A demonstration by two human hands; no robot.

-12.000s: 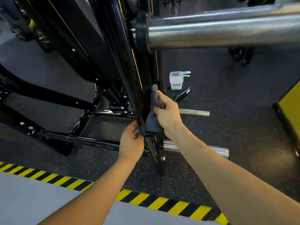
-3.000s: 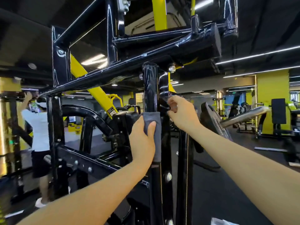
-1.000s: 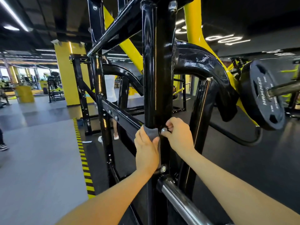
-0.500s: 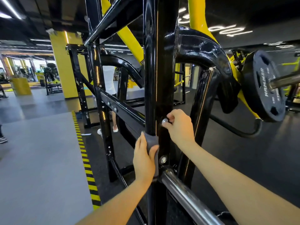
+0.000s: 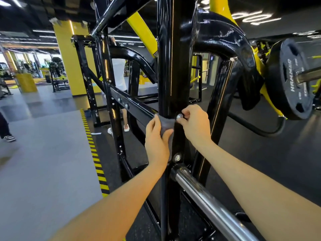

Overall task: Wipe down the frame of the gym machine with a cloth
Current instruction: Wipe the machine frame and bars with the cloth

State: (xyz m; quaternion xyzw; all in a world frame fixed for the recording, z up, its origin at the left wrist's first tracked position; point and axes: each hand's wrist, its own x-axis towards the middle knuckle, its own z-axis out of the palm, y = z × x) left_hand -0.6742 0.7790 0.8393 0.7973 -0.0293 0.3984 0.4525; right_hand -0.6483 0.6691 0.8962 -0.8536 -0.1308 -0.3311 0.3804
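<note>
A glossy black upright post (image 5: 171, 66) of the gym machine frame stands right in front of me. My left hand (image 5: 157, 141) presses a grey cloth (image 5: 165, 123) against the post's front left face at about waist height. My right hand (image 5: 195, 125) holds the post's right side, its fingers curled by a silver bolt head (image 5: 179, 116). A second bolt (image 5: 177, 157) sits lower on the post. Most of the cloth is hidden under my left palm.
A chrome bar (image 5: 208, 200) juts from the post toward the lower right. A black weight plate (image 5: 290, 79) hangs on a sleeve at the right. A yellow-black hazard stripe (image 5: 94, 152) edges the grey floor at left. A person in white (image 5: 119, 80) stands behind the frame.
My left hand slid the cloth down the post and back up to the upper bolt's level. The right hand stayed gripping beside the bolt.
</note>
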